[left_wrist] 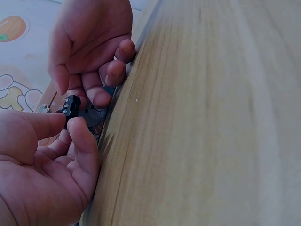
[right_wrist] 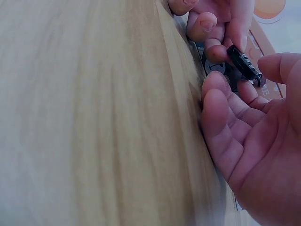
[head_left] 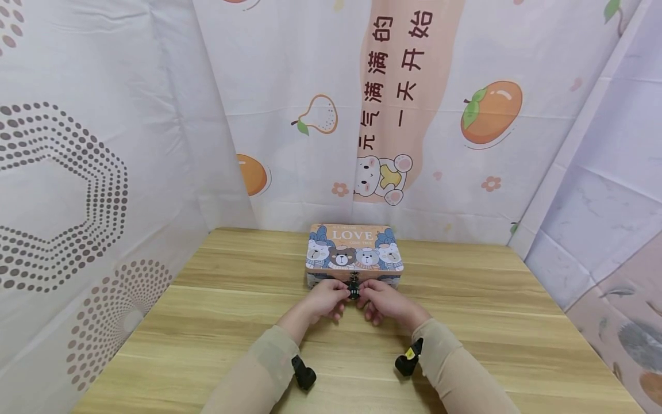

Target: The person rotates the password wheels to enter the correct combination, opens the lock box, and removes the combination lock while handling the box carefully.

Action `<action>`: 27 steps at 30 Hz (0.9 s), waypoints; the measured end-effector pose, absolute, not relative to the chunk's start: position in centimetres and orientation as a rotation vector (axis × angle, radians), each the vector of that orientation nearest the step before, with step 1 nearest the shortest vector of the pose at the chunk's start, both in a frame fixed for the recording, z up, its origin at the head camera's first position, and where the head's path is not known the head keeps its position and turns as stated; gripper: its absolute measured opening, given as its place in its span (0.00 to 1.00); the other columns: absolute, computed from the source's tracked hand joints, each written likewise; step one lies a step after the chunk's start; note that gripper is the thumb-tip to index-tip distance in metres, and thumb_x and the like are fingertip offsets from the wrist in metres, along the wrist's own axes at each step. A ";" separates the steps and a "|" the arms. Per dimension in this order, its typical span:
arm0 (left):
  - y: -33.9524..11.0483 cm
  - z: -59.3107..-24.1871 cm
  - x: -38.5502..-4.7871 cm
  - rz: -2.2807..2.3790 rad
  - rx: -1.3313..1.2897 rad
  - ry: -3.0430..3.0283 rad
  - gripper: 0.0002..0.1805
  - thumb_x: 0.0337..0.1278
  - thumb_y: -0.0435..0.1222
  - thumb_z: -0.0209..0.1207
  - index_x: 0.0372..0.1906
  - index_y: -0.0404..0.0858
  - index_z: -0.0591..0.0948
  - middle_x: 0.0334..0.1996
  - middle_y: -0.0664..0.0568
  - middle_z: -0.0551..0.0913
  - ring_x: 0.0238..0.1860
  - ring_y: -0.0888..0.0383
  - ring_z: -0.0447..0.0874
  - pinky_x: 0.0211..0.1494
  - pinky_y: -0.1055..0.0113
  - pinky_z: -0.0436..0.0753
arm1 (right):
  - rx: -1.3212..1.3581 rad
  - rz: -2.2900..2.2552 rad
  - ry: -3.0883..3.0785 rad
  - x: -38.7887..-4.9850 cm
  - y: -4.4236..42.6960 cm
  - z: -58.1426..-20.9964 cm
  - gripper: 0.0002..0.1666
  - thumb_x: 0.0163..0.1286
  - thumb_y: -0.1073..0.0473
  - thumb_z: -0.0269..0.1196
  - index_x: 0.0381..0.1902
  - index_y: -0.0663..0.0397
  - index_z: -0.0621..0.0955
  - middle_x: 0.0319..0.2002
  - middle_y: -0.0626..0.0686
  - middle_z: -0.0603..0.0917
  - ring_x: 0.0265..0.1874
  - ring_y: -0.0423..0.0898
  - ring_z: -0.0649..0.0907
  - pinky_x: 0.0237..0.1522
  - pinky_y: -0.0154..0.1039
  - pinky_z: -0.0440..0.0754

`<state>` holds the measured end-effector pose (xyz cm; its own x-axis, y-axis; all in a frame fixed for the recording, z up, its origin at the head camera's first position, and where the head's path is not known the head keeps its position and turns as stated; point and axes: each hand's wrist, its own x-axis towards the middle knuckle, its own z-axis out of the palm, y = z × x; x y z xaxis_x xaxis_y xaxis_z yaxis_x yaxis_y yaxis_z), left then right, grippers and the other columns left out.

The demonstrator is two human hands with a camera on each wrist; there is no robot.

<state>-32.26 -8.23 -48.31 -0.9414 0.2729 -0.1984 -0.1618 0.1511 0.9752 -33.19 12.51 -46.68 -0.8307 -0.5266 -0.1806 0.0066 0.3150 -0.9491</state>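
Observation:
A small black combination padlock [head_left: 354, 291] hangs at the front clasp of a box [head_left: 354, 247] with bears and "LOVE" on its lid, which is down. My left hand [head_left: 327, 299] pinches the padlock [left_wrist: 71, 107] between thumb and finger; in the left wrist view this hand [left_wrist: 51, 165] is at lower left. From the other side, my right hand [head_left: 381, 300] reaches in. In the right wrist view, the right hand's [right_wrist: 263, 136] thumb and a bent finger lie either side of the padlock's [right_wrist: 244, 63] clasp end, with a gap at the thumb.
The box stands near the back edge of the wooden table [head_left: 233, 345], in front of a printed curtain [head_left: 289, 57]. Curtains hang at both sides too. A black wrist device [head_left: 303, 374] is strapped at the left sleeve, another [head_left: 408, 359] at the right.

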 end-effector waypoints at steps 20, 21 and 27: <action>-8.2 -48.3 -32.3 1.829 0.098 2.110 0.10 0.74 0.33 0.54 0.51 0.30 0.78 0.36 0.43 0.80 0.22 0.58 0.76 0.22 0.67 0.81 | -0.495 -1.441 2.167 -33.4 11.4 -46.6 0.17 0.81 0.58 0.47 0.48 0.68 0.76 0.35 0.60 0.83 0.23 0.46 0.79 0.19 0.35 0.78; -8.2 -48.4 -32.3 1.829 0.098 2.112 0.10 0.74 0.33 0.54 0.51 0.30 0.78 0.36 0.43 0.80 0.22 0.57 0.76 0.22 0.67 0.82 | -0.497 -1.440 2.166 -33.4 11.4 -46.6 0.17 0.81 0.58 0.46 0.48 0.68 0.76 0.35 0.60 0.83 0.22 0.46 0.79 0.19 0.35 0.78; -8.2 -48.4 -32.4 1.827 0.099 2.114 0.10 0.74 0.32 0.54 0.51 0.30 0.78 0.35 0.43 0.80 0.23 0.57 0.76 0.22 0.67 0.81 | -0.496 -1.435 2.168 -33.5 11.4 -46.7 0.18 0.82 0.57 0.46 0.46 0.67 0.77 0.33 0.58 0.82 0.22 0.46 0.79 0.19 0.35 0.78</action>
<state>-32.42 -8.22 -48.44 -0.9382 0.2737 -0.2119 -0.1700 0.1688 0.9709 -33.53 11.37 -46.70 -0.8141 -0.5460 -0.1975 -0.0314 0.3811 -0.9240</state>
